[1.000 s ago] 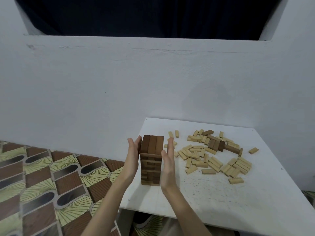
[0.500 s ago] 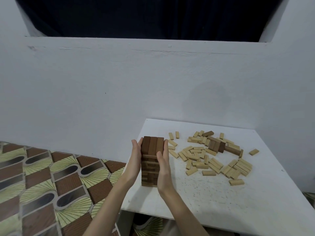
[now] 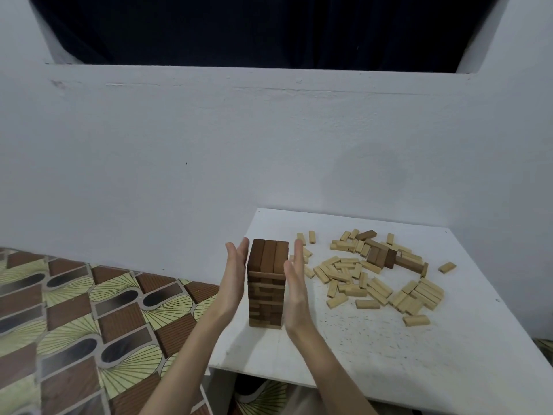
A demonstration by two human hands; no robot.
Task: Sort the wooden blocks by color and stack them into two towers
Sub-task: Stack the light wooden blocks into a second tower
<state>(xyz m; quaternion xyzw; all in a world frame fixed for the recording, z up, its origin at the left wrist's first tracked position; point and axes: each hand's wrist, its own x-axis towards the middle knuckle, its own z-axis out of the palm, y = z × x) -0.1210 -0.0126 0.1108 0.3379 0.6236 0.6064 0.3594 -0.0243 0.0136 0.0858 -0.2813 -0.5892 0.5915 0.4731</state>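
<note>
Near table edge, dark tower, flat hands flanking

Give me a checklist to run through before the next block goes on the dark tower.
1. Dark tower upright on the table: ok.
2. Top layer of three dark blocks sits flush: ok.
3. Left hand and right hand open, holding nothing: ok.
4. Hands off the tower sides: cannot tell.
5. Remaining dark blocks separated from the light blocks: not ok, they lie mixed in the pile.
6. Light tower started: not ok, none stands.
</note>
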